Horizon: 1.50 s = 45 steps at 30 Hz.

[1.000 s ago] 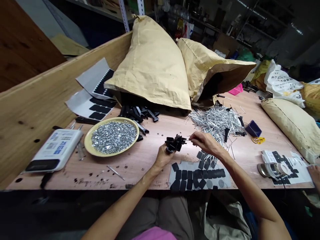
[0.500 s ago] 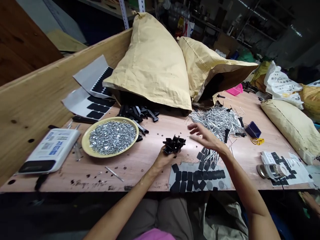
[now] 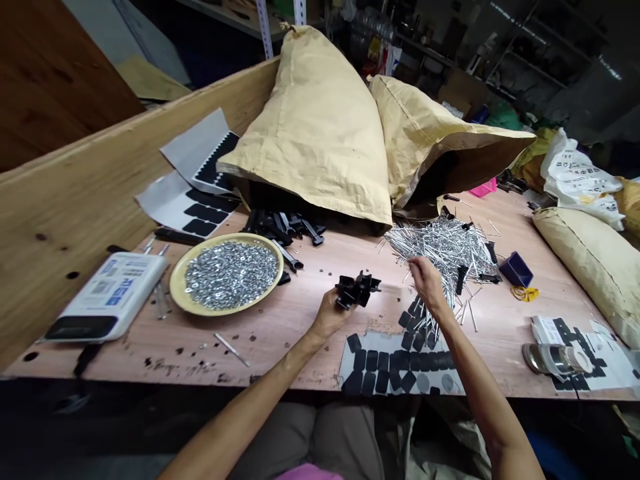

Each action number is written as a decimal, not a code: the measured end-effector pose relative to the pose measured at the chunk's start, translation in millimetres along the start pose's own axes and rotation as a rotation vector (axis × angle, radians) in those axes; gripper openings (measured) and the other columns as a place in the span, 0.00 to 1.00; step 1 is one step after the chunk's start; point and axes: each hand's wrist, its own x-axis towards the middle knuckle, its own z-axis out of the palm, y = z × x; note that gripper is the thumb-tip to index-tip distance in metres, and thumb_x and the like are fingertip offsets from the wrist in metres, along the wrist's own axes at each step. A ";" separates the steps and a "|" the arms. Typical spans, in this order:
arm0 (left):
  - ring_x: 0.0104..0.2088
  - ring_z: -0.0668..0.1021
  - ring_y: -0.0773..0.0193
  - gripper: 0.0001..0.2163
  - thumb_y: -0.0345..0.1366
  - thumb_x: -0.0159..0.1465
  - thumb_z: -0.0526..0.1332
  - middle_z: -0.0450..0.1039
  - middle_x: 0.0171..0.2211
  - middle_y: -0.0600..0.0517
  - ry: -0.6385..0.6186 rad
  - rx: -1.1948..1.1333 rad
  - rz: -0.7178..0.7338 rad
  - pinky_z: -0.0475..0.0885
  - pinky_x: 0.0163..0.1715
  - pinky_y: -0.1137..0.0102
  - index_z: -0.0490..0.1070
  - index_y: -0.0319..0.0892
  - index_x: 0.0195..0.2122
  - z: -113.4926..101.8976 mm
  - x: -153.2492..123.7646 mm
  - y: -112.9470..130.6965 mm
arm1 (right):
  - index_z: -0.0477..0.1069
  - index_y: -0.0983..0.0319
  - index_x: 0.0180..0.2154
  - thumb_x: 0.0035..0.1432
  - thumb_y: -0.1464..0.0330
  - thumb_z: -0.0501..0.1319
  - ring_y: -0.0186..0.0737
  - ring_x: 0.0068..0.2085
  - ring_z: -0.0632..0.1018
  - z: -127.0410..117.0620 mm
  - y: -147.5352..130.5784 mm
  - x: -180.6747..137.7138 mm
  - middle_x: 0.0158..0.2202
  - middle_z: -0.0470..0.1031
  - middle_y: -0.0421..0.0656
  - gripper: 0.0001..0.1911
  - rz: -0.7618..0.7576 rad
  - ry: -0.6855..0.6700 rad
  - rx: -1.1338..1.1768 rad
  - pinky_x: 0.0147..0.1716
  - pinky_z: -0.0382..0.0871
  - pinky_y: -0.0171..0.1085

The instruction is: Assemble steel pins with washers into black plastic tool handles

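The right hand (image 3: 427, 283) is no longer beside the black parts (image 3: 357, 290), left of the rod pile (image 3: 445, 243), as one second ago; now it is at the pile's near left edge. Its fingers, spread half a second ago, are now drawn together.

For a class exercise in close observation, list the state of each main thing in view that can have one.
left hand: closed around black parts
black parts: bunched, held
right hand: fingers curled; grip unclear
metal pins: heaped loosely
yellow bowl: filled with washers
middle sack: gaping open
far-right sack: lying down
near sheet: flat, bearing black patches
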 end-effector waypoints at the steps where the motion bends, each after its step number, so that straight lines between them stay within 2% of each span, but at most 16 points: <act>1: 0.24 0.76 0.60 0.03 0.31 0.43 0.65 0.74 0.19 0.53 0.000 0.013 0.012 0.71 0.26 0.69 0.71 0.42 0.17 -0.4 1.0 0.7 | 0.71 0.63 0.43 0.66 0.70 0.49 0.39 0.37 0.73 -10.9 -2.6 -2.2 0.39 0.73 0.47 0.13 -0.051 0.061 0.097 0.37 0.66 0.37; 3: 0.24 0.76 0.61 0.04 0.30 0.44 0.64 0.75 0.19 0.53 -0.025 0.022 0.037 0.71 0.26 0.70 0.70 0.43 0.16 1.0 0.9 1.8 | 0.72 0.61 0.41 0.65 0.67 0.51 0.39 0.37 0.73 -31.5 -11.1 -7.4 0.38 0.72 0.45 0.12 -0.182 0.123 0.211 0.35 0.67 0.36; 5: 0.24 0.76 0.61 0.03 0.30 0.44 0.64 0.75 0.21 0.53 -0.045 0.027 0.066 0.71 0.27 0.70 0.71 0.43 0.18 4.3 -1.4 2.9 | 0.74 0.61 0.40 0.65 0.66 0.52 0.38 0.36 0.72 -47.7 -22.5 -11.9 0.37 0.71 0.45 0.12 -0.296 0.105 0.213 0.34 0.67 0.36; 9: 0.27 0.77 0.60 0.03 0.32 0.45 0.65 0.77 0.24 0.52 -0.063 0.009 0.072 0.71 0.29 0.69 0.74 0.42 0.23 10.3 -7.4 6.5 | 0.75 0.61 0.39 0.66 0.70 0.49 0.39 0.35 0.69 -67.8 -42.5 -14.6 0.36 0.70 0.46 0.15 -0.394 0.007 -0.022 0.33 0.64 0.38; 14: 0.28 0.77 0.59 0.02 0.32 0.45 0.66 0.77 0.24 0.53 -0.063 -0.021 0.067 0.72 0.31 0.69 0.73 0.43 0.21 12.2 -8.2 12.6 | 0.74 0.60 0.41 0.65 0.73 0.50 0.41 0.37 0.66 -85.4 -56.2 -10.8 0.38 0.70 0.47 0.14 -0.452 -0.038 -0.281 0.37 0.61 0.40; 21: 0.28 0.77 0.59 0.04 0.30 0.45 0.65 0.75 0.21 0.54 -0.091 0.020 0.074 0.71 0.30 0.69 0.71 0.43 0.18 16.1 -5.7 14.1 | 0.73 0.61 0.37 0.64 0.76 0.52 0.41 0.38 0.67 -93.3 -73.6 -6.4 0.36 0.70 0.46 0.13 -0.475 -0.128 -0.450 0.42 0.58 0.42; 26: 0.24 0.75 0.63 0.02 0.32 0.45 0.64 0.75 0.20 0.55 -0.104 0.011 0.068 0.68 0.24 0.72 0.71 0.43 0.19 21.3 -5.0 14.4 | 0.73 0.60 0.36 0.63 0.76 0.53 0.41 0.38 0.69 -88.1 -77.3 -6.0 0.35 0.71 0.45 0.11 -0.452 -0.141 -0.369 0.44 0.58 0.44; 29: 0.24 0.75 0.63 0.04 0.34 0.44 0.66 0.75 0.21 0.55 -0.121 -0.039 0.047 0.69 0.25 0.71 0.71 0.42 0.19 22.4 -4.7 17.0 | 0.73 0.60 0.37 0.63 0.71 0.54 0.41 0.40 0.71 -85.9 -63.8 -0.9 0.38 0.72 0.45 0.09 -0.438 -0.171 -0.191 0.44 0.62 0.45; 31: 0.27 0.77 0.61 0.06 0.36 0.44 0.67 0.77 0.24 0.53 -0.136 -0.119 0.026 0.71 0.29 0.69 0.73 0.41 0.23 20.8 -5.8 19.5 | 0.72 0.60 0.41 0.64 0.66 0.54 0.40 0.40 0.72 -84.6 -45.2 5.9 0.43 0.72 0.45 0.09 -0.358 -0.091 0.016 0.41 0.66 0.44; 34: 0.35 0.80 0.56 0.12 0.38 0.44 0.68 0.80 0.31 0.49 -0.127 -0.237 0.011 0.74 0.38 0.64 0.76 0.41 0.31 18.9 -9.2 23.2 | 0.71 0.62 0.40 0.65 0.63 0.52 0.38 0.36 0.74 -71.8 -13.6 17.9 0.40 0.74 0.47 0.13 0.021 0.057 0.150 0.35 0.69 0.39; 35: 0.37 0.80 0.54 0.13 0.37 0.44 0.68 0.80 0.32 0.49 -0.113 -0.247 0.008 0.74 0.40 0.62 0.76 0.41 0.31 19.3 -10.4 24.0 | 0.72 0.64 0.37 0.65 0.64 0.52 0.37 0.33 0.75 -62.7 -5.6 21.5 0.36 0.76 0.46 0.13 0.192 0.026 0.126 0.33 0.69 0.37; 37: 0.40 0.79 0.53 0.14 0.36 0.42 0.70 0.80 0.34 0.49 -0.088 -0.236 0.013 0.73 0.45 0.60 0.76 0.41 0.32 21.8 -12.2 24.6 | 0.73 0.64 0.32 0.64 0.65 0.53 0.37 0.31 0.76 -37.9 3.6 27.3 0.31 0.77 0.46 0.14 0.494 -0.170 0.045 0.31 0.69 0.35; 38: 0.42 0.79 0.52 0.16 0.35 0.42 0.70 0.80 0.35 0.49 -0.086 -0.231 0.017 0.72 0.47 0.60 0.76 0.42 0.34 23.5 -12.6 24.4 | 0.74 0.65 0.30 0.62 0.66 0.54 0.39 0.32 0.77 -23.9 5.0 29.6 0.30 0.77 0.48 0.14 0.568 -0.214 0.013 0.31 0.69 0.36; 40: 0.43 0.79 0.53 0.18 0.35 0.41 0.71 0.80 0.38 0.49 -0.078 -0.232 0.006 0.72 0.47 0.60 0.76 0.42 0.36 26.2 -12.1 23.6 | 0.75 0.66 0.31 0.59 0.65 0.58 0.46 0.37 0.79 2.0 3.2 33.3 0.33 0.78 0.53 0.12 0.659 -0.241 -0.034 0.34 0.69 0.40; 42: 0.39 0.80 0.52 0.14 0.37 0.42 0.70 0.80 0.33 0.49 -0.065 -0.217 -0.044 0.74 0.44 0.60 0.76 0.41 0.31 26.7 -9.9 23.6 | 0.76 0.68 0.34 0.57 0.68 0.59 0.53 0.42 0.79 20.1 -0.7 36.4 0.38 0.78 0.58 0.10 0.702 -0.225 -0.051 0.37 0.69 0.43; 45: 0.37 0.80 0.52 0.13 0.40 0.43 0.70 0.80 0.31 0.48 -0.095 -0.233 -0.066 0.73 0.43 0.59 0.77 0.41 0.29 23.6 -5.4 27.6 | 0.77 0.68 0.36 0.53 0.75 0.59 0.54 0.44 0.79 30.2 -2.8 38.4 0.40 0.78 0.61 0.10 0.736 -0.228 -0.029 0.38 0.70 0.44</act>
